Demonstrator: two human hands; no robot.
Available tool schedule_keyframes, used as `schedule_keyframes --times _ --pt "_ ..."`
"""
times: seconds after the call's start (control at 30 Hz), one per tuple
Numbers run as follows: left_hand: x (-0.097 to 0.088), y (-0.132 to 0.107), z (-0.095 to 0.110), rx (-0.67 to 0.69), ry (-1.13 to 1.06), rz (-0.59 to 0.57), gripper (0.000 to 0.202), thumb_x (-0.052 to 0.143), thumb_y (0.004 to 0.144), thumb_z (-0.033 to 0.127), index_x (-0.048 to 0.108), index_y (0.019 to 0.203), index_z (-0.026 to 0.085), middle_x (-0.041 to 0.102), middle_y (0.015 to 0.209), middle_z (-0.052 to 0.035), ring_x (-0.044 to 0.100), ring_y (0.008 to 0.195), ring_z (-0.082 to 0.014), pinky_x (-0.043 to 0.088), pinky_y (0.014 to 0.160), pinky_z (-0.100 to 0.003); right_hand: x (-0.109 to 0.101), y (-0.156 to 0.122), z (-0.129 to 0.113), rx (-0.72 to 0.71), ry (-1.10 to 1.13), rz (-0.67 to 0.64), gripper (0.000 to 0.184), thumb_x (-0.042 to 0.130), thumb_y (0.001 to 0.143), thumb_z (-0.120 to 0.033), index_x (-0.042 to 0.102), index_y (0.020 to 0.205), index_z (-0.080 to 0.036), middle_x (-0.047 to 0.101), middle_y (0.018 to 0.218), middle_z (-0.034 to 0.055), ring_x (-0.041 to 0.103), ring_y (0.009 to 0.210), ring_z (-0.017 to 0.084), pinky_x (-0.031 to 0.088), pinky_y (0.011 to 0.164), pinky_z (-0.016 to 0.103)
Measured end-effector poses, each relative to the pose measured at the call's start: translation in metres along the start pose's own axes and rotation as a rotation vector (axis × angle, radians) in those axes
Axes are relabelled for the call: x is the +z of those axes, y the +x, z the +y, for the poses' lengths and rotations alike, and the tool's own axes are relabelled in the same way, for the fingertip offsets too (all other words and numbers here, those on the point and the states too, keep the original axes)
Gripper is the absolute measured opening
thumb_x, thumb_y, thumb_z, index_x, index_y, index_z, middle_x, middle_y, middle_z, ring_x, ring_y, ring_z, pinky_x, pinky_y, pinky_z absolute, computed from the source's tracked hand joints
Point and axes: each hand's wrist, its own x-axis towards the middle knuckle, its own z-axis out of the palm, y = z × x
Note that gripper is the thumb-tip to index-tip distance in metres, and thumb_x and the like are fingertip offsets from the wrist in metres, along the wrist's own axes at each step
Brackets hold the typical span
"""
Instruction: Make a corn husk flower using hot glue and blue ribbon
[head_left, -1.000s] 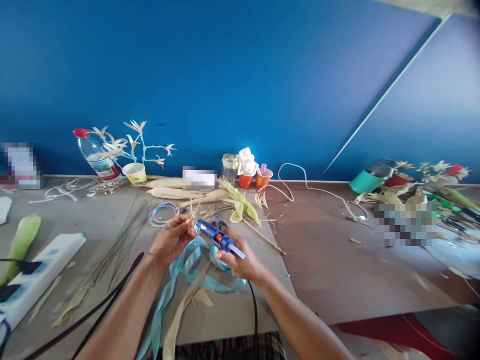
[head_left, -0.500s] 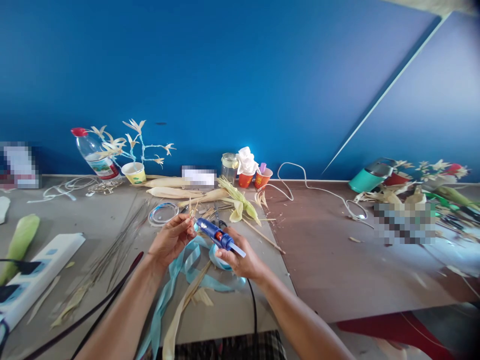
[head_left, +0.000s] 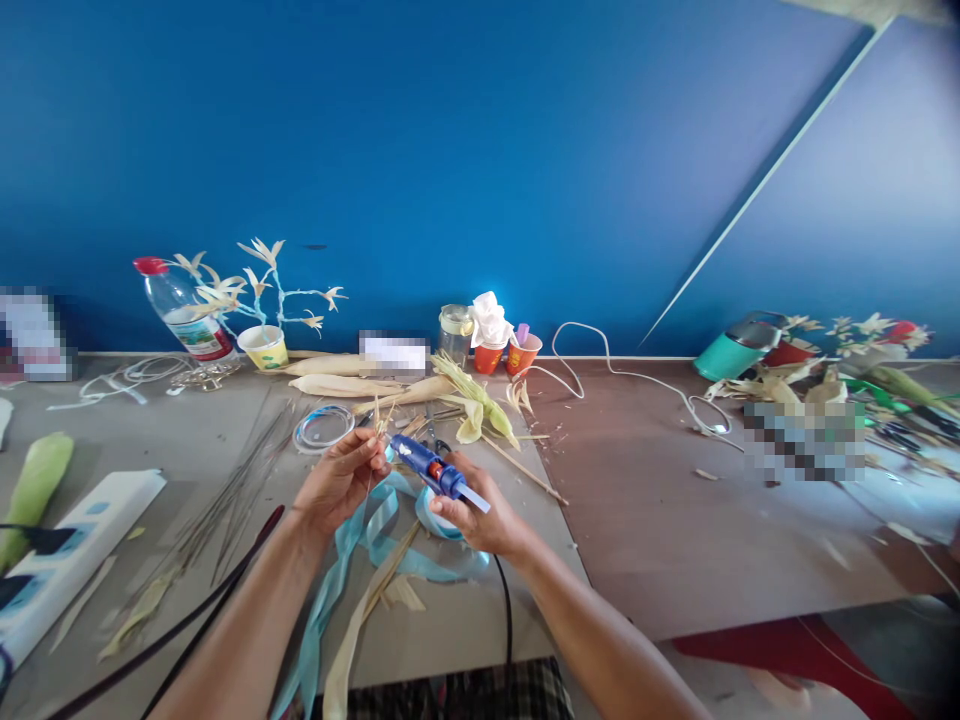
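My right hand (head_left: 480,505) is wrapped round a blue glue gun (head_left: 427,465), with a clear glue stick (head_left: 474,498) poking out of its back end. The nozzle points left, close to my left hand (head_left: 349,475). Between the fingertips of that hand is a small pale corn husk flower (head_left: 381,420) on a thin wire stem; the fingers partly cover it. Light blue ribbon (head_left: 382,520) lies in loops below both hands. Strips of dry husk (head_left: 375,590) rest across it. The exact tip of the nozzle is hard to make out against the flower.
A paper cup with husk flowers on blue stems (head_left: 262,348) stands at the back beside a tilted bottle (head_left: 191,320). Red cups (head_left: 489,358), a glass jar (head_left: 455,335) and corn husks (head_left: 341,387) line the wall. Thin wires (head_left: 232,480) and a power strip (head_left: 90,545) lie left.
The view has shifted slightly, so the surroundings sit a little further left. Both hands keep almost the same pose, with the glue gun still beside the flower.
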Motion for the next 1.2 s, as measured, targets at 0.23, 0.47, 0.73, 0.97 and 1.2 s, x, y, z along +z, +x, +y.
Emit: schedule_keyframes --times 0.23,0.47,0.73,0.97,1.2 --pt "-0.002 0.001 0.0 0.015 -0.011 0.018 0.012 0.074 0.066 0.01 0.065 0.073 0.014 0.057 0.06 0.0005 0.051 0.053 -0.0058 0.046 0.053 -0.018 -0.002 0.0 -0.001 -0.046 -0.043 -0.028 0.038 0.051 0.08 -0.055 0.042 0.07 -0.019 0.04 0.07 0.0001 0.039 0.065 0.014 0.035 0.057 0.026" --pt "0.0 0.0 0.001 0.026 -0.028 0.034 0.014 0.074 0.064 0.009 0.064 0.072 0.015 0.058 0.063 0.0011 0.051 0.051 -0.0054 0.045 0.053 -0.018 -0.006 0.0 -0.006 -0.114 -0.001 0.073 0.033 0.057 0.076 -0.051 0.052 0.083 -0.018 0.049 0.08 0.0041 0.046 0.075 0.018 0.04 0.069 0.032" --pt "-0.001 0.002 -0.001 0.002 -0.052 0.066 0.015 0.074 0.062 0.008 0.063 0.069 0.015 0.059 0.061 0.0013 0.051 0.048 -0.0053 0.047 0.05 -0.019 -0.021 0.006 0.021 0.109 -0.279 0.419 0.02 0.061 0.071 -0.03 0.056 0.085 -0.017 0.05 0.084 0.005 0.046 0.08 0.02 0.039 0.073 0.033" --pt "0.0 0.002 -0.003 0.002 -0.044 0.047 0.015 0.074 0.062 0.008 0.064 0.071 0.015 0.059 0.064 0.0013 0.051 0.049 -0.0049 0.046 0.05 -0.019 -0.038 0.011 0.057 0.345 -0.807 0.495 0.031 0.065 0.069 -0.037 0.06 0.093 -0.018 0.055 0.095 0.0098 0.046 0.09 0.026 0.033 0.078 0.039" --pt "0.001 0.002 -0.006 -0.021 -0.016 0.01 0.013 0.074 0.063 0.009 0.065 0.071 0.014 0.06 0.066 0.0003 0.052 0.051 -0.0052 0.046 0.051 -0.019 -0.034 0.012 0.065 0.438 -0.995 0.389 0.034 0.065 0.072 -0.042 0.061 0.097 -0.02 0.055 0.099 0.0112 0.045 0.097 0.029 0.029 0.083 0.041"
